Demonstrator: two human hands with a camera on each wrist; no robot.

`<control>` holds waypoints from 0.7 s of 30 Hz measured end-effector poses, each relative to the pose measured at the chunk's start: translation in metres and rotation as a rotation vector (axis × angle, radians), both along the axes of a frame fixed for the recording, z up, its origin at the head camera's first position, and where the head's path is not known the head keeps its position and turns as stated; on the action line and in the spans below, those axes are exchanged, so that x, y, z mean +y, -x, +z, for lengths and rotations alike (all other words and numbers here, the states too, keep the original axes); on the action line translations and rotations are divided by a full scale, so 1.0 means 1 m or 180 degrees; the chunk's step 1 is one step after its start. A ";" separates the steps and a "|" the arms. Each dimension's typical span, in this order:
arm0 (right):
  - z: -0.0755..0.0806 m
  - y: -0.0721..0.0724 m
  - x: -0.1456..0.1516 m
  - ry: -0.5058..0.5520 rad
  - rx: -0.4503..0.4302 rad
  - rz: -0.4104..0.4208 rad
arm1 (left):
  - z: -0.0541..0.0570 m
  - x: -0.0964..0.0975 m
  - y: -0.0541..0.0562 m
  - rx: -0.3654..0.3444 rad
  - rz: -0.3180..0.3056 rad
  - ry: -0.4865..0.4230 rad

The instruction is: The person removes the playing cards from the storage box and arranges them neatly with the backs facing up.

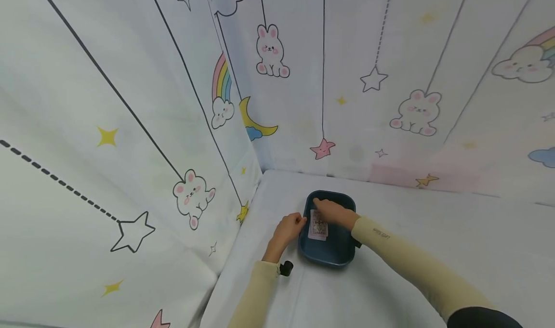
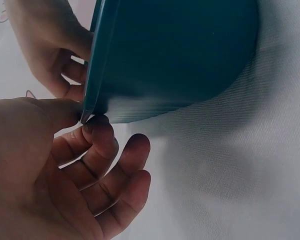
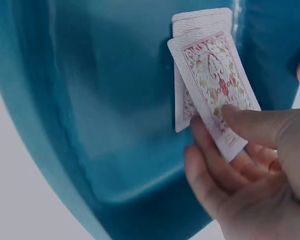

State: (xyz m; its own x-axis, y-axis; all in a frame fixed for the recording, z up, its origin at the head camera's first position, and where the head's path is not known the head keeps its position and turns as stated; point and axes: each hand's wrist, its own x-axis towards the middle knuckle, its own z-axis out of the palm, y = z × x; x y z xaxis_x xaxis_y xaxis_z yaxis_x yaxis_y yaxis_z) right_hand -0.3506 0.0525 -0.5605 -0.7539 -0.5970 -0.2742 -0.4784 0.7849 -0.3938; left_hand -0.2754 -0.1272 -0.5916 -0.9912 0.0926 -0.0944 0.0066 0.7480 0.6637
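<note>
A dark teal plastic basin (image 1: 336, 255) stands on the white surface. Its rim is pinched between the thumb and index finger of my left hand (image 2: 65, 170), whose other fingers curl loosely below. Inside the basin, my right hand (image 3: 260, 165) pinches a playing card (image 3: 217, 75) by its lower end, thumb on the patterned back and fingers beneath. The card lies slanted over a small stack of playing cards (image 3: 200, 17) on the basin floor, also backs up. Whether more than one card is in the pinch, I cannot tell. In the head view, the right hand (image 1: 333, 213) hides part of the basin's far end.
A white cloth (image 1: 433, 241) covers the table around the basin. Close behind it rises a fabric wall (image 1: 295, 116) printed with rabbits, stars and clouds, and another such wall (image 1: 143, 183) stands at the left.
</note>
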 end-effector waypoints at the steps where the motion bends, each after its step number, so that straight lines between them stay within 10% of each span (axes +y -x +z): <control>1: 0.001 0.001 0.002 0.0070 -0.0116 -0.0023 | 0.000 0.000 0.000 -0.0018 0.0013 0.0014; 21: 0.026 -0.004 0.087 0.1013 -0.0896 -0.0159 | -0.001 0.004 -0.004 0.0036 0.0073 0.0007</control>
State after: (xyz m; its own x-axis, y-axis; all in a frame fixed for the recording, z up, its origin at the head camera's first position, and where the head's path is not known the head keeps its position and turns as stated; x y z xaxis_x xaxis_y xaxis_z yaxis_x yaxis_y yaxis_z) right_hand -0.3470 0.1391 -0.5348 -0.7060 -0.6499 -0.2815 -0.2821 0.6226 -0.7299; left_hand -0.2713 -0.1237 -0.5923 -0.9941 0.0695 -0.0833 -0.0031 0.7496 0.6619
